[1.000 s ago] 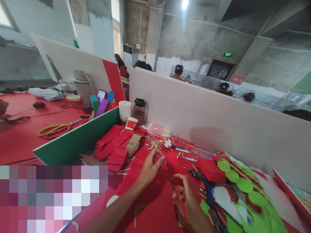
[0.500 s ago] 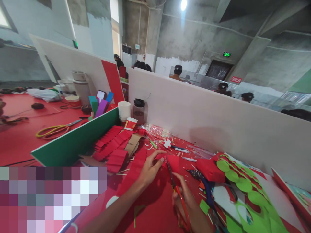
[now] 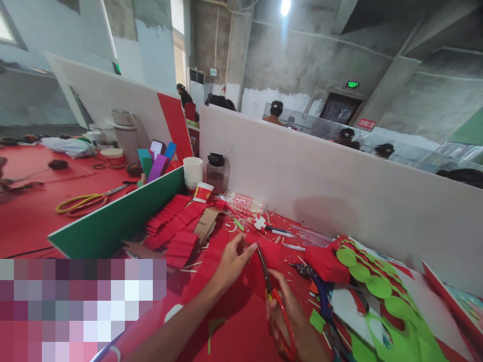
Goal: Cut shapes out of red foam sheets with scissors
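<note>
A piece of red paper (image 3: pixel 270 252) is pinched at its left side by my left hand (image 3: pixel 234 259), thumb and fingers closed on it. My right hand (image 3: pixel 287 309) is wrapped round the handles of scissors (image 3: pixel 267 276) with red and yellow grips. The scissor blades point up and away, their tips at the red paper beside my left fingertips. Red paper strips (image 3: pixel 213 266) lie left of my left hand. Just beyond the hands is a white and red round piece (image 3: pixel 260 222).
At the left stands a low green divider (image 3: pixel 124 216), with a white panel (image 3: pixel 320 186) at the back. Cups (image 3: pixel 193 173) and a bottle (image 3: pixel 216 173) stand by it. Pliers (image 3: pixel 320 286) and green paper shapes (image 3: pixel 381 287) lie right. People sit beyond the panel.
My left thumb and fingers have shifted slightly on the red paper near the blade tips. The scissors and my right hand have moved only a little.
</note>
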{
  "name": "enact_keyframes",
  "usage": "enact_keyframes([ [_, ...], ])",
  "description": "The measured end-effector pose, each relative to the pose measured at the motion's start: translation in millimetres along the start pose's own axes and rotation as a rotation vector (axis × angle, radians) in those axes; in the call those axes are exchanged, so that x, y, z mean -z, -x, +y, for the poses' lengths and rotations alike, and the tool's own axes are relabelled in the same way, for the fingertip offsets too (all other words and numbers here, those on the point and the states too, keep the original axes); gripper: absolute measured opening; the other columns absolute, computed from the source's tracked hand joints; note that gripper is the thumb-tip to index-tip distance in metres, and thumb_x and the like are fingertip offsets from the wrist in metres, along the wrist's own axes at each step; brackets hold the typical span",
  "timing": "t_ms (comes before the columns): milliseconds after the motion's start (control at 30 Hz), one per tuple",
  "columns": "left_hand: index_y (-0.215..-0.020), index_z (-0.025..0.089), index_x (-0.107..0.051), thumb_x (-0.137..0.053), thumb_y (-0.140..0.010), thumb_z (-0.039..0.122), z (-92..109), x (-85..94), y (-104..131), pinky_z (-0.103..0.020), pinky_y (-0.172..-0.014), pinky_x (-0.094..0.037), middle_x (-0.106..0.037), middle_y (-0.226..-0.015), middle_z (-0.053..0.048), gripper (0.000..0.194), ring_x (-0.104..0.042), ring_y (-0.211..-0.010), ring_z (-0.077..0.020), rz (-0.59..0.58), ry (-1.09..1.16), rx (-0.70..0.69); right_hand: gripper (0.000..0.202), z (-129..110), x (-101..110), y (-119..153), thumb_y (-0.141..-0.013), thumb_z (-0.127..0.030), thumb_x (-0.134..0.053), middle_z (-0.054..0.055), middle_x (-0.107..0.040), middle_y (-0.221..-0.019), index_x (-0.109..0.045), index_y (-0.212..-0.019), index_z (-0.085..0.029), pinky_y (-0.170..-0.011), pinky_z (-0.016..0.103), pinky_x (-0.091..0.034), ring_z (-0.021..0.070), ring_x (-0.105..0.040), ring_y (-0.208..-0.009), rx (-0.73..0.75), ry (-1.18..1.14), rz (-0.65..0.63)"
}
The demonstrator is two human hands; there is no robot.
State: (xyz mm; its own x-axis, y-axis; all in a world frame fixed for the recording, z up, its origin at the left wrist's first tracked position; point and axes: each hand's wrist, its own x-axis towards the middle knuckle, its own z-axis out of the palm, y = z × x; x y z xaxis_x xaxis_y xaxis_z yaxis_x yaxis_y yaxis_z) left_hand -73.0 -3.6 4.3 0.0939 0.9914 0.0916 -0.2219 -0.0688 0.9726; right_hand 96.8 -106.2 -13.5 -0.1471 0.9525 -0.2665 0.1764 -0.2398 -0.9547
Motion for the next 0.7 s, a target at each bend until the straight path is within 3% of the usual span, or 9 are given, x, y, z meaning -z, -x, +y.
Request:
enact_keyframes([
  [133,-0.075,0.019,-0.051,-0.067,-0.082,0.051,2,-0.5,1,-0.022,-0.053,-0.034,-0.05,-0.061,0.006,0.036,-0.044,-0.054,-0.0096,-0.03,-0.032,-0.002,0.094,10,-1,-5,-0.077,-0.087,-0.051,-0.008,-0.05,-0.065,-0.034,-0.149,-0.029,-0.033,0.015,-0.033,0.0069,-0.041,-0.037,0.044,0.007,0.018],
  [367,-0.077,0.019,-0.056,-0.062,-0.085,0.053,1,0.0,2,-0.022,-0.053,-0.035,-0.052,-0.062,0.005,0.036,-0.044,-0.054,-0.0106,-0.06,-0.043,0.006,0.089,10,-3,-3,-0.08,-0.085,-0.049,-0.009,-0.048,-0.063,-0.035,-0.147,-0.028,-0.037,0.015,-0.032,0.0058,-0.04,-0.037,0.067,0.012,0.037],
  [700,-0.073,0.018,-0.055,-0.066,-0.081,0.054,-2,-1.6,2,-0.022,-0.053,-0.035,-0.053,-0.062,0.004,0.038,-0.047,-0.056,-0.0108,-0.025,-0.065,0.023,0.104,24,-1,-14,-0.07,-0.094,-0.047,-0.006,-0.051,-0.069,-0.034,-0.148,-0.027,-0.036,0.017,-0.033,0.0066,-0.04,-0.037,0.095,0.003,0.042],
])
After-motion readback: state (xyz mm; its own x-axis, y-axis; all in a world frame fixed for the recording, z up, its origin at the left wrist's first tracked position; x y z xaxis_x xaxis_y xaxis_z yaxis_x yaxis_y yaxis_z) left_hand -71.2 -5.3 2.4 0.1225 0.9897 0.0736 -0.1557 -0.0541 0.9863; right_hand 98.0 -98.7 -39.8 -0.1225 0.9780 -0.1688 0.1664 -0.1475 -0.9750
